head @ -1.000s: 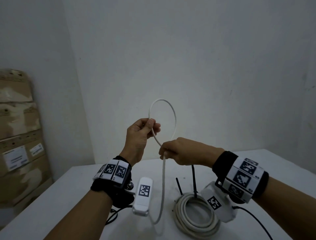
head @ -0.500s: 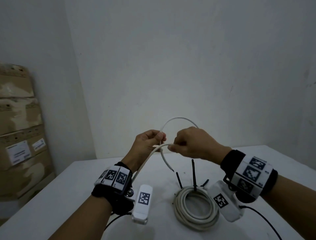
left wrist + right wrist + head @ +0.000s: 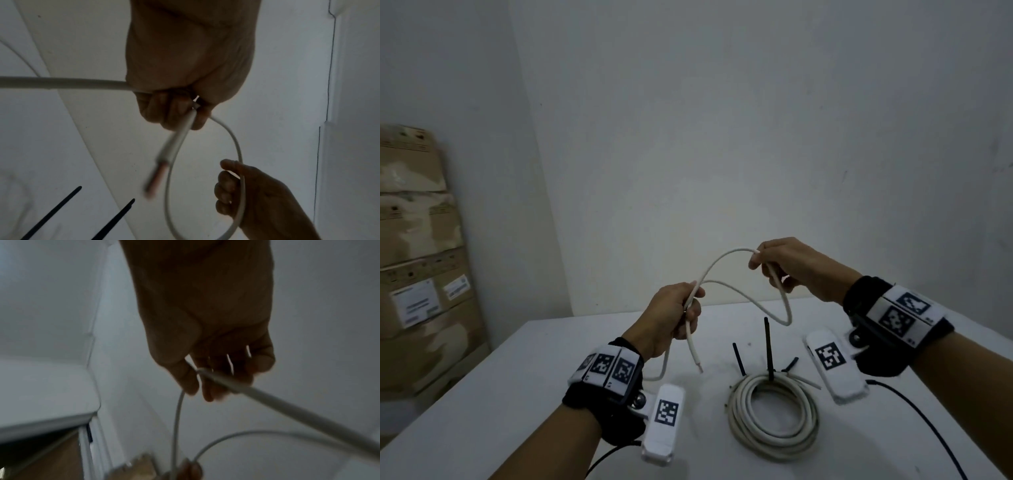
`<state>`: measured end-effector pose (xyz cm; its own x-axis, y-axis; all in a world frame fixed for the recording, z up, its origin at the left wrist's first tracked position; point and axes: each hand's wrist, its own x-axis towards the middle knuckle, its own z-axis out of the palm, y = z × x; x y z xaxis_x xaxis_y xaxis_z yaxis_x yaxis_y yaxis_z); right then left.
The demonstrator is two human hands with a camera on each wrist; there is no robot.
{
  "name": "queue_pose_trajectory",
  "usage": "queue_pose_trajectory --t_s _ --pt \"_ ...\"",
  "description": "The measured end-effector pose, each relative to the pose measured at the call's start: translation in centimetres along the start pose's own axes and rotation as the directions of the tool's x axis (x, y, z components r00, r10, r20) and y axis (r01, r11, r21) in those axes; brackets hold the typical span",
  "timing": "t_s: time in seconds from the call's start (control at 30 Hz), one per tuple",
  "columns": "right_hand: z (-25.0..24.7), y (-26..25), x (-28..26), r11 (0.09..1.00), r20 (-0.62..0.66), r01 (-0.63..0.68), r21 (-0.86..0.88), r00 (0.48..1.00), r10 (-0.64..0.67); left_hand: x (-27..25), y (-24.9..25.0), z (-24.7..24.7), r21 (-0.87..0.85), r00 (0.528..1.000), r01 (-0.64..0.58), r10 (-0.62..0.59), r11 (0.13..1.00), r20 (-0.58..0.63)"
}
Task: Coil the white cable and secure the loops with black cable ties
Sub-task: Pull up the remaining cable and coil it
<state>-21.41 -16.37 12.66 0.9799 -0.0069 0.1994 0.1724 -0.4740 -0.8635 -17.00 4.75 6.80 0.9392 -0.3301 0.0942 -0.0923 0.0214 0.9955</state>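
A loose white cable [image 3: 726,255] hangs in the air between both hands above the table. My left hand [image 3: 681,308] grips it where two strands cross; its cut end [image 3: 697,358] dangles below, copper showing [image 3: 158,175]. My right hand [image 3: 777,263] pinches the cable further along, up and to the right, and a loop [image 3: 784,308] sags beneath it. The same hands show in the wrist views: left hand [image 3: 180,110], right hand [image 3: 209,379]. A second white cable [image 3: 774,418] lies coiled on the table, with black cable ties [image 3: 768,346] standing up from its far side.
The white table [image 3: 517,394] meets the wall at the back. Stacked cardboard boxes [image 3: 417,267] stand on the left beside the table. A black wire [image 3: 917,414] trails from my right wrist across the table's right part.
My hands have drawn apart: the right went up and right with the cable, the left came lower. The small raised loop has opened into a long arc with a sagging loop.
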Motion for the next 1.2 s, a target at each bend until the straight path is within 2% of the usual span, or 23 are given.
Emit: queue_pose_trajectory --t_s 0.07,0.13,0.17,0.2,0.27,0.33,0.37,0.43,0.5,0.57,0.6,0.63,0.67,0.73,0.83,0.97,1.07,1.2 --pt "-0.1 -0.4 -0.3 0.950 0.053 0.020 -0.313 0.999 -0.003 0.2 0.0 0.5 0.069 0.999 -0.034 0.037 0.997 -0.033" --pt "0.3 -0.8 -0.5 0.761 0.084 0.138 -0.634 0.990 -0.110 0.5 -0.1 1.0 0.149 0.998 -0.065 0.068 0.987 -0.015" --pt "0.8 -1.1 -0.7 0.698 0.118 0.196 -0.689 0.980 -0.159 0.6 -0.1 1.3 0.175 0.997 -0.077 0.078 0.982 0.000" --pt "1.4 -1.4 -0.9 0.691 0.161 0.225 -0.687 0.974 -0.157 0.7 -0.2 1.6 0.185 0.996 -0.087 0.087 0.979 0.010" --pt "2.6 -1.4 -1.0 0.700 0.218 0.214 -0.682 0.972 -0.084 0.9 -0.1 2.0 0.182 0.994 -0.104 0.106 0.978 0.003" --pt "3.5 -1.0 -0.9 0.632 0.249 0.227 -0.741 0.967 -0.056 1.0 -0.1 2.2 0.192 0.993 -0.117 0.121 0.974 -0.010" --pt "3.6 -0.8 -0.9 0.629 0.279 0.248 -0.737 0.959 -0.051 1.0 -0.1 2.2 0.199 0.991 -0.128 0.132 0.972 -0.009" --pt "3.5 -0.5 -1.0 0.715 0.369 0.277 -0.642 0.929 -0.029 1.1 -0.1 2.1 0.238 0.989 -0.141 0.146 0.961 -0.006" --pt "2.7 -0.1 -1.1 0.867 0.430 0.246 -0.433 0.902 -0.042 1.2 -0.1 1.5 0.290 0.991 -0.117 0.131 0.950 -0.028" --pt "1.3 0.3 -1.0 0.987 0.384 0.147 -0.063 0.917 -0.112 1.7 -0.1 0.4 0.260 0.995 -0.064 0.081 0.963 -0.055" --pt "0.6 0.5 -0.8 0.985 0.320 0.082 0.152 0.939 -0.127 1.9 -0.1 -0.2 0.205 0.997 -0.031 0.043 0.978 -0.056" --pt "0.1 0.6 -0.6 0.934 0.256 0.017 0.357 0.960 -0.116 2.1 -0.2 -0.8 0.146 0.999 0.000 0.008 0.989 -0.049" --pt "-0.4 0.6 -0.3 0.846 0.210 -0.034 0.533 0.973 -0.093 2.3 -0.3 -1.2 0.101 0.999 0.022 -0.017 0.995 -0.043" --pt "-0.9 0.5 0.3 0.651 0.154 -0.066 0.756 0.985 -0.079 2.5 -0.6 -1.6 0.097 0.997 0.044 -0.038 0.994 -0.062" --pt "-1.8 0.4 1.3 0.432 0.048 0.011 0.902 0.991 -0.127 2.7 -1.3 -1.7 0.159 0.988 0.086 -0.064 0.983 -0.138" --pt "-4.5 0.3 2.3 0.208 -0.136 0.169 0.963 0.977 -0.163 2.7 -2.4 -2.7 0.136 0.975 0.154 -0.128 0.979 -0.183" --pt "-6.1 0.4 2.8 0.144 -0.192 0.214 0.966 0.970 -0.151 2.6 -2.9 -3.0 0.057 0.966 0.194 -0.181 0.979 -0.182" --pt "-5.9 0.9 3.3 0.167 -0.120 0.147 0.975 0.979 -0.164 2.6 -2.7 -2.2 0.079 0.970 0.174 -0.157 0.982 -0.186"
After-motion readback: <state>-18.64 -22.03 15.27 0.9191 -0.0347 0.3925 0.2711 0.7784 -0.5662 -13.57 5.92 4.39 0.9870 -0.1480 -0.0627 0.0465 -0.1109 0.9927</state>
